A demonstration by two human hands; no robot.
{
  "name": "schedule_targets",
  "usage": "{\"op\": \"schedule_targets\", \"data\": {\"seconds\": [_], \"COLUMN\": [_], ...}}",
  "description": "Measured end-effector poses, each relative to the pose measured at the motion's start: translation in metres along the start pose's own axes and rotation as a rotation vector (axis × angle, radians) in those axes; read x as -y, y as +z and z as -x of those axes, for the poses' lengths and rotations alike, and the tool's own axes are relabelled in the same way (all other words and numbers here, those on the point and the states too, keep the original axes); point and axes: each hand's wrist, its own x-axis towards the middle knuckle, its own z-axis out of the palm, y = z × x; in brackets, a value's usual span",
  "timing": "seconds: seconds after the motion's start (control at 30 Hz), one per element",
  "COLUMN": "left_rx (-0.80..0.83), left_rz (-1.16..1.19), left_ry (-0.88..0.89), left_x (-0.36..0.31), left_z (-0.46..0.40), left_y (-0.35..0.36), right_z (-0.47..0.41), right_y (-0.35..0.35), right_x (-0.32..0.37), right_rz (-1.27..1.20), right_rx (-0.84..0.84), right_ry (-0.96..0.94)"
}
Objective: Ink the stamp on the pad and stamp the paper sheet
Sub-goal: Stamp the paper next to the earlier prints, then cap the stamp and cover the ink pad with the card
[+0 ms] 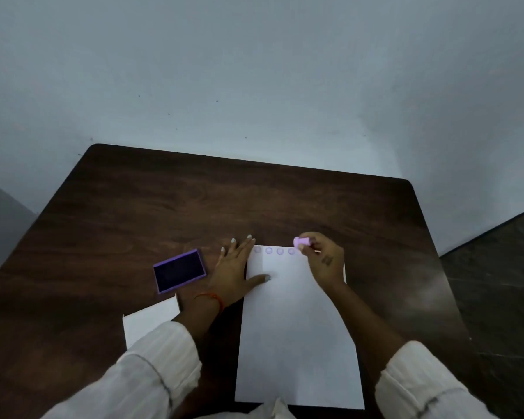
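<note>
The left hand (235, 269) is lying open and flat, pinning the paper sheet (297, 328) so it cannot slide. The right hand (322, 258) is gripping the stamp (301, 241), tilting it above the row of prints.

Left hand (235, 269): I lay it flat, palm down, fingers spread and pointing away from me, thumb stretched out to the right.
Left wrist: straight, with an orange thread band around it.
Right hand (322, 258): I curl the fingers closed around a small pink stamp (301, 241), pinched at the fingertips.
Forearms: both reach forward, white sleeves pushed up.
</note>
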Motion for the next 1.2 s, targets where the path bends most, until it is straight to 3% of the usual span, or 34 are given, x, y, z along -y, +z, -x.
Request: {"op": "schedule_targets", "data": {"seconds": [0.07, 0.2, 0.33, 0.5, 1.03, 1.2], "left_rx": [-0.078, -0.218, -0.287, -0.287, -0.321, -0.341], "left_rz": [0.104, 0.263, 0.353, 0.292, 0.221, 0.338], "left_ry": [-0.022, -0.076, -0.169, -0.256, -0.297, -0.263], "left_x": [-0.004, -0.004, 0.005, 0.014, 0.021, 0.013], "left_z": [0.007, 0.04, 0.079, 0.101, 0.088, 0.097], "left_y": [-0.007, -0.018, -0.013, 0.002, 0.005, -0.002], "right_z": [0.008, 0.032, 0.076, 0.111, 0.118, 0.111], "right_y": [-0.006, -0.011, -0.006, 0.01, 0.025, 0.029], "right_x": [-0.005, -0.008, -0.016, -0.019, -0.025, 0.003], "right_rz": [-0.237, -0.973, -1.258, -1.288, -1.157, -0.784], "right_rx": [-0.068, 0.028, 0.133, 0.249, 0.258, 0.276], "right_ry": [0.157, 0.502, 0.634, 0.701, 0.697, 0.512]}}
